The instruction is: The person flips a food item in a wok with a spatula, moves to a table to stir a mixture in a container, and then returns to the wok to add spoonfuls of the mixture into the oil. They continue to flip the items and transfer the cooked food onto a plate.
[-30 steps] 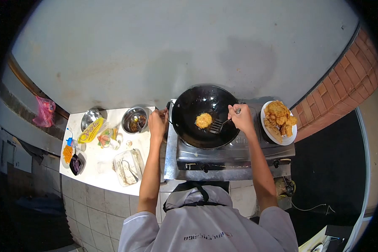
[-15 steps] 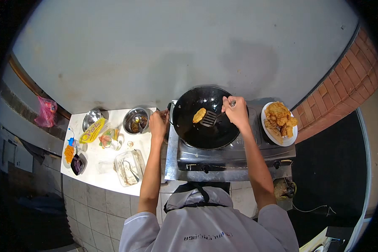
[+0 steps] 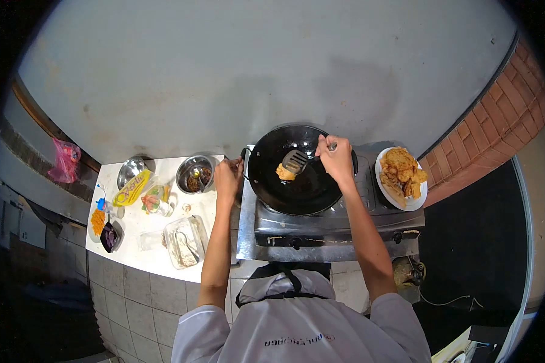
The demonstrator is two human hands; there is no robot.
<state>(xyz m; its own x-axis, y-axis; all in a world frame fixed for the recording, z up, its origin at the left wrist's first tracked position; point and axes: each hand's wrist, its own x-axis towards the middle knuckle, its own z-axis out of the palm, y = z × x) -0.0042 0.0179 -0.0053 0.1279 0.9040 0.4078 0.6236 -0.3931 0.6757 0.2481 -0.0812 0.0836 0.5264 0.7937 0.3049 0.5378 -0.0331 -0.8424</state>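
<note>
On the stove stands a black wok (image 3: 297, 196) with a little oil shining in it. My right hand (image 3: 335, 158) is closed around the handle of a slotted spatula (image 3: 295, 161), which reaches into the wok from the right. The spatula's blade partly covers a golden fried piece (image 3: 284, 173) near the middle of the wok. At the wok's left side handle (image 3: 246, 156), my left hand (image 3: 227, 176) has its fingers closed around it; the fingertips are partly hidden.
A white plate (image 3: 427, 195) of fried pieces sits right of the wok on the gas stove (image 3: 321, 233). On the white table (image 3: 151, 260) at left are a metal bowl (image 3: 194, 158), a clear tub of batter (image 3: 186, 243), a yellow packet (image 3: 132, 189) and a dark bowl (image 3: 110, 237).
The spatula's blade has tilted and shifted slightly up and left, over the fried piece. The piece sits slightly lower and looks turned. My left hand stays at the handle.
</note>
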